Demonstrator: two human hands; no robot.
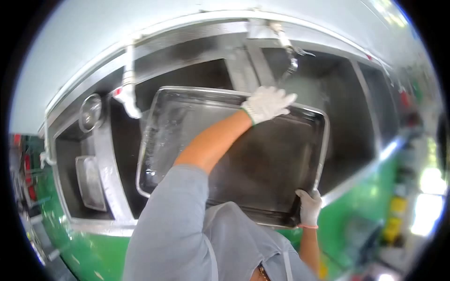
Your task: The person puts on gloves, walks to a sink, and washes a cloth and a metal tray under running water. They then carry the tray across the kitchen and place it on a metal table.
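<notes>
A large rectangular metal tray [262,154] with a raised rim lies over the sinks in front of me, wet and shiny at its left side. My left hand [269,103], in a white knit glove, rests on the tray's far rim with its fingers stretched to the right. At the near right corner, my right hand [309,208], gloved too, is closed around the tray's edge. Part of the right fingers is hidden behind the rim. My left forearm crosses above the tray.
Steel sink basins [347,103] run in a row beneath the tray. A white tap [127,93] hangs at the left, a metal tap [291,61] at the back right. A smaller pan [91,182] sits in the left basin. A round metal strainer-like piece [91,112] lies above it. Green floor [361,196] surrounds the sinks.
</notes>
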